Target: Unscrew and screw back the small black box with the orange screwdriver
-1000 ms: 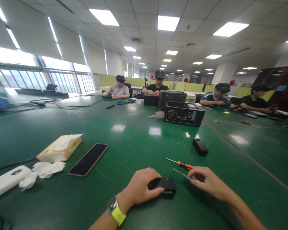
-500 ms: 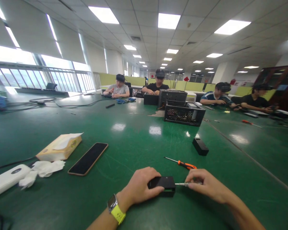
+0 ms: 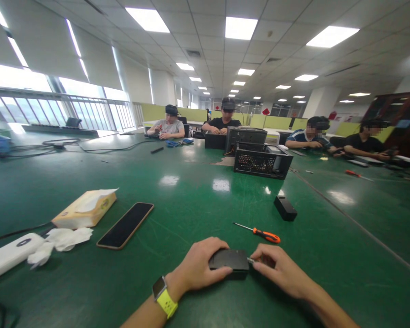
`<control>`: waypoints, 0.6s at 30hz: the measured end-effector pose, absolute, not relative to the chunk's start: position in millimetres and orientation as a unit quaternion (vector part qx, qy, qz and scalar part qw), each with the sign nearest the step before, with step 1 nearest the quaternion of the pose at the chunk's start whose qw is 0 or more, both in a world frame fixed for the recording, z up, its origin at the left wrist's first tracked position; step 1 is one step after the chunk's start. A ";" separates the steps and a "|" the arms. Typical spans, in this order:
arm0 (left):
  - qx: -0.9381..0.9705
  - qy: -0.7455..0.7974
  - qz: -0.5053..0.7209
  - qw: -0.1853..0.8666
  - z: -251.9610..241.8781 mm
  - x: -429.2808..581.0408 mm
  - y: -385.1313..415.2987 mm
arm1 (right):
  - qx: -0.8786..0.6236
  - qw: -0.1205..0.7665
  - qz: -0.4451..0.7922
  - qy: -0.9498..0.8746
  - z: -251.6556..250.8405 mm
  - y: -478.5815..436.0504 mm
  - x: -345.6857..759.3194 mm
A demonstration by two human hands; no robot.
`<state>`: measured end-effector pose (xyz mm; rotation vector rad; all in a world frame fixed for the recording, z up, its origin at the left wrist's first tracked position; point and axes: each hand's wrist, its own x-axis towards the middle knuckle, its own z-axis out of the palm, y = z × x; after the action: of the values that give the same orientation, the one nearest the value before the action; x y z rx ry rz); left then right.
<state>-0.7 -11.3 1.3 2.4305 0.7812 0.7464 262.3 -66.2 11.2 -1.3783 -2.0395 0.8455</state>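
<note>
A black rectangular box (image 3: 233,260) rests on the green table, held at its left end by my left hand (image 3: 205,262). The fingers lie over the top and the thumb presses the near side. At the box's right end, my right hand (image 3: 276,269) pinches a thin silvery metal rod (image 3: 250,260). Its tip meets the box's end face or sits just inside; I cannot tell which. The hand hides most of the rod. Just beyond the right hand lies an orange-and-black screwdriver (image 3: 266,235).
A second black box (image 3: 285,208) stands beyond the screwdriver. To the left are a phone (image 3: 125,226), a tissue pack (image 3: 85,209), crumpled tissues (image 3: 68,238) and a white device (image 3: 13,255). Farther off, an open computer case (image 3: 263,161) stands before several co-workers.
My right hand has moved left, close against the box's end, and less of the rod shows. The box has turned or tilted slightly under my left hand, hiding the gap along its near side.
</note>
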 end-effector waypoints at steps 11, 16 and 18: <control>0.868 0.293 0.331 0.227 2.0 -0.1 -8.7 | -0.541 0.216 0.318 -0.748 8.1 -58.2 281.4; 0.883 0.262 0.318 0.224 3.7 0.0 -10.0 | -0.588 0.182 0.243 -0.750 2.1 -51.7 299.7; 0.887 0.258 0.312 0.220 4.3 1.0 -10.1 | -0.593 0.187 0.218 -0.752 3.4 -51.9 296.8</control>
<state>1.0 -10.1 4.3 2.4538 0.7137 0.8630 296.8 -51.9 3.4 -1.6700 -2.1183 0.6127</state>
